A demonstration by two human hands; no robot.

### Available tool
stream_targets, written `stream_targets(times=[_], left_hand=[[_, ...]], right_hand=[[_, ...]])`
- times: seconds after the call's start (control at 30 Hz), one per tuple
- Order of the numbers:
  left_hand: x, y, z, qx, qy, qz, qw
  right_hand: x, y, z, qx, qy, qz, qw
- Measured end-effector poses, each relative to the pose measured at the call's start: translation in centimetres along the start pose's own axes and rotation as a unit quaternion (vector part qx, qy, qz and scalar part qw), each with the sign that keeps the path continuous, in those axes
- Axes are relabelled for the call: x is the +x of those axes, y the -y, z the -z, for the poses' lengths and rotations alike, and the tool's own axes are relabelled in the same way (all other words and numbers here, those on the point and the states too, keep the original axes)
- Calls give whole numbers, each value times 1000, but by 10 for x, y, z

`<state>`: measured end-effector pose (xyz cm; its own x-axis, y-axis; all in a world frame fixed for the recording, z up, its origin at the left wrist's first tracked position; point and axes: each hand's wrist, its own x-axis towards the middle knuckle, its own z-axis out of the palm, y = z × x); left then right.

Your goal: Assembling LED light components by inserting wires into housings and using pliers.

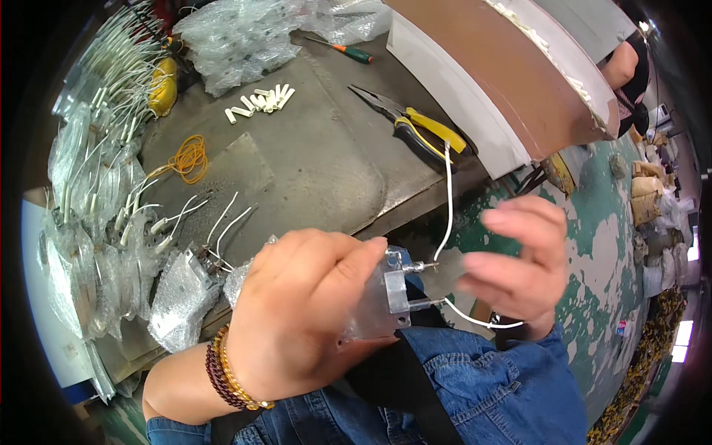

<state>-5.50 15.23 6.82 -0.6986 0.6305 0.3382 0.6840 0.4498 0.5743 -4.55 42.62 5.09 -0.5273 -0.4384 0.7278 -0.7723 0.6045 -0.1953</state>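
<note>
My left hand (308,297) is closed around a flat metal plate part (380,300), its thumb along the upper edge. Two terminals stick out from the plate's right end. A white wire (449,208) rises from the upper terminal, and another white wire (475,319) curves right from the lower one. Just right of these wires, my right hand (523,256) has its fingers apart and slightly blurred, with nothing seen between them. Beyond it on the table lie long-nose pliers (408,126) with yellow and black handles. The far side of the plate is hidden by my left hand.
Small white sleeves (259,101) lie on the metal table (311,148) near an orange cord (189,159) and a screwdriver (341,50). Bubble-wrapped parts (182,297) with white wires line the left side. A cardboard box (489,67) stands far right; a person (627,67) is beyond.
</note>
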Motion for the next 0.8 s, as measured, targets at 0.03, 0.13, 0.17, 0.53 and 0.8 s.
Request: stream_targets(times=[0.03, 0.13, 0.17, 0.53, 0.8], left_hand=[[1, -2, -4, 10, -3, -12, 1000], [-2, -9, -11, 82, -26, -20, 996], [-3, -10, -13, 126, -52, -25, 990], [-14, -9, -15, 233, -64, -68, 968], [-35, 11, 11, -177, 14, 80, 981]], right_hand=[[8, 1, -6, -6, 10, 31, 999], [15, -10, -17, 23, 64, 66, 995], [16, -7, -20, 24, 62, 66, 996], [9, -11, -17, 115, 104, -123, 980], [7, -1, 4, 22, 17, -286, 958]])
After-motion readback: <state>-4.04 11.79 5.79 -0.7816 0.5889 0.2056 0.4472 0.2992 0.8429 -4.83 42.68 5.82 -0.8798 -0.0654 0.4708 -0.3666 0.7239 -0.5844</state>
